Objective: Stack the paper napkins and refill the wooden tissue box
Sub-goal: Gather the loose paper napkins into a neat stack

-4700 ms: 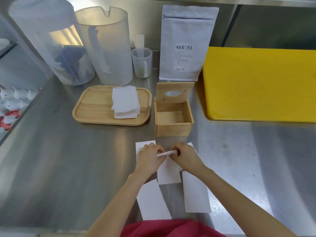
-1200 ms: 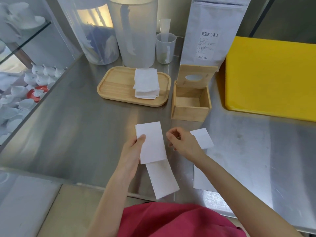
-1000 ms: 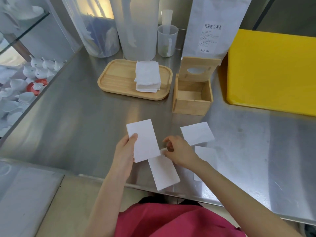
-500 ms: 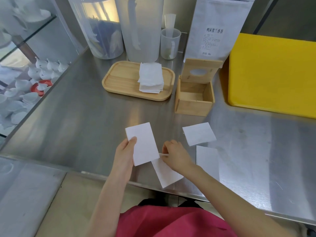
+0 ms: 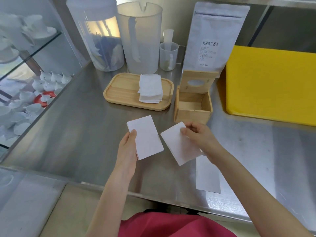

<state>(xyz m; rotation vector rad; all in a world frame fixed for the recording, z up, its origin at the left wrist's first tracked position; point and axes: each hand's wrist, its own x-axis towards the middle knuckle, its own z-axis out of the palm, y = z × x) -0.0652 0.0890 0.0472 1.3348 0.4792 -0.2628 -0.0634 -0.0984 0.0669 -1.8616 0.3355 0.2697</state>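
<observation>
My left hand (image 5: 127,149) grips a small stack of folded white napkins (image 5: 145,136) above the steel counter. My right hand (image 5: 200,135) pinches the top edge of another folded napkin (image 5: 179,146), held just right of the stack and apart from it. One more folded napkin (image 5: 207,175) lies flat on the counter under my right forearm. The wooden tissue box (image 5: 193,108) stands open behind my right hand, its inside bare, with its holed lid (image 5: 198,83) propped upright at the back. A pile of unfolded napkins (image 5: 150,88) rests on the wooden tray (image 5: 119,91).
Two tall translucent containers (image 5: 142,38) and a small measuring cup (image 5: 168,55) stand at the back, beside a white pouch (image 5: 215,36). A yellow cutting board (image 5: 270,82) lies to the right. A glass shelf unit with white crockery (image 5: 25,103) borders the counter's left edge.
My right hand has lifted a folded napkin off the counter and raised it toward the box, beside the stack. My left hand keeps holding the stack in nearly the same place.
</observation>
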